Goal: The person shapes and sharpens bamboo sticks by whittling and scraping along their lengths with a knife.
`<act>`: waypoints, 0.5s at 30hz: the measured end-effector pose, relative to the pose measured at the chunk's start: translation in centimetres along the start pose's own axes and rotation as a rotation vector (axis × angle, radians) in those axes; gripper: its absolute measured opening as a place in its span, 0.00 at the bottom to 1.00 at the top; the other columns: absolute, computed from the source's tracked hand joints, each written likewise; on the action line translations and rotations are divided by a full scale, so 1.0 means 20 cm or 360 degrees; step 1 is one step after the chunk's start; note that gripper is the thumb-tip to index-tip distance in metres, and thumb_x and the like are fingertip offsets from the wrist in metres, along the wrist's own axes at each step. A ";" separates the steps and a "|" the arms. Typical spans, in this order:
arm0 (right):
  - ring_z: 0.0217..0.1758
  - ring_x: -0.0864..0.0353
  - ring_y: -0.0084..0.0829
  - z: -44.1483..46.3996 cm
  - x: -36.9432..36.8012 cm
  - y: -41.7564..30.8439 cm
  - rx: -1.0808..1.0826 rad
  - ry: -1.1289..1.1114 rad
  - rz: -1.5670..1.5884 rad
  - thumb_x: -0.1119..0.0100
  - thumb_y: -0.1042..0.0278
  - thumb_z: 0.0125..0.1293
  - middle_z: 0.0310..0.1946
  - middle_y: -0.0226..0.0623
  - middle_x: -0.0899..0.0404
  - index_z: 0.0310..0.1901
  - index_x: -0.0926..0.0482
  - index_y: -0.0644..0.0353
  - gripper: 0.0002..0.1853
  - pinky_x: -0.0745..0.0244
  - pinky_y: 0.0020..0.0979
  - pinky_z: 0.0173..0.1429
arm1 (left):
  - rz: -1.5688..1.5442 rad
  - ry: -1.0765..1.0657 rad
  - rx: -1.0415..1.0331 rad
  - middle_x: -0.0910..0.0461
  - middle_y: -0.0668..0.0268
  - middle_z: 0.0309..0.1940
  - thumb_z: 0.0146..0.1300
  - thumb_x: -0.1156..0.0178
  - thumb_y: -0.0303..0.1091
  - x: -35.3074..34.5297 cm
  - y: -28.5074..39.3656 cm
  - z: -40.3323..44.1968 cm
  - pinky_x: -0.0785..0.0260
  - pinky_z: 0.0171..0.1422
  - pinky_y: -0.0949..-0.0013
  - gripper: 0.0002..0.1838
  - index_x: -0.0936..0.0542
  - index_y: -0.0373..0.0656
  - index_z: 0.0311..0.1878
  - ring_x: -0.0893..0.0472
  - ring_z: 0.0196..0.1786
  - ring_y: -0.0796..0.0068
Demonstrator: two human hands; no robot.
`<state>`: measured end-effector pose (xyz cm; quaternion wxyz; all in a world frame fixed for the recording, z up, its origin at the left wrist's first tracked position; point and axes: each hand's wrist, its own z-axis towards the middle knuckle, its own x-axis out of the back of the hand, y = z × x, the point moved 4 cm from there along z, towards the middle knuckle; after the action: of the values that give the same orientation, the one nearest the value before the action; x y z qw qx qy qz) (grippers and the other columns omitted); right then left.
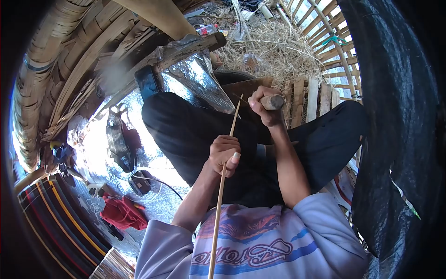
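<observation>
My left hand (224,156) is closed around a long thin bamboo strip (217,218). The strip runs from the bottom edge, over my shirt, up to a pointed tip beyond the fist. A pale wrap or bright nail shows on the thumb. Just right of the strip's tip, my right hand (265,108) grips a tool with a thick round wooden handle (273,102). The handle's butt end faces me, and the tool's working end is hidden or too dark to make out. Both hands are above my crossed legs in dark trousers (186,135).
A phone (147,83) rests by my left knee beside a wooden beam (190,52). Left lie a dark bag-like item (120,139), a corded black device (140,182) and red cloth (123,211). Straw (265,49) and wooden slats (312,100) are ahead; black sheeting (395,116) hangs right.
</observation>
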<state>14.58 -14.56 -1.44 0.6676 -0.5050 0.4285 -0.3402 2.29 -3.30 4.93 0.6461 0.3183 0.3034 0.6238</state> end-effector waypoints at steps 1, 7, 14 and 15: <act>0.18 0.35 0.14 -0.02 -0.01 0.04 0.0052 -0.0033 -0.0162 0.38 0.71 0.53 0.14 0.25 0.31 0.17 0.31 0.59 0.12 0.41 0.21 0.23 | -0.0008 0.0007 0.0018 0.42 0.64 0.09 0.64 0.57 0.28 -0.01 0.02 -0.02 0.48 0.15 0.66 0.20 0.43 0.42 0.14 0.40 0.09 0.66; 0.19 0.36 0.16 -0.01 0.04 0.02 -0.0062 -0.0086 -0.0023 0.40 0.70 0.54 0.16 0.27 0.31 0.18 0.33 0.60 0.13 0.40 0.22 0.26 | 0.0133 -0.0040 -0.0006 0.45 0.66 0.08 0.70 0.61 0.35 -0.04 0.01 -0.02 0.49 0.15 0.68 0.24 0.44 0.42 0.14 0.42 0.08 0.70; 0.18 0.37 0.13 0.01 0.03 0.02 -0.0093 -0.0005 0.0005 0.36 0.71 0.51 0.12 0.24 0.33 0.16 0.31 0.60 0.14 0.42 0.21 0.24 | 0.0094 -0.0029 0.0008 0.46 0.66 0.08 0.69 0.61 0.33 -0.01 0.00 0.01 0.51 0.15 0.67 0.24 0.45 0.42 0.14 0.44 0.07 0.69; 0.18 0.37 0.14 -0.01 0.05 0.08 -0.0071 0.0048 -0.0022 0.35 0.69 0.51 0.12 0.24 0.34 0.16 0.31 0.60 0.14 0.42 0.22 0.24 | 0.0078 -0.0002 -0.0017 0.46 0.66 0.08 0.69 0.61 0.33 0.00 0.00 0.00 0.51 0.14 0.67 0.24 0.45 0.42 0.14 0.44 0.07 0.69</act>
<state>14.82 -15.07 -3.23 0.6473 -0.5174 0.4426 -0.3427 2.37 -3.35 4.98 0.6325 0.3224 0.2918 0.6410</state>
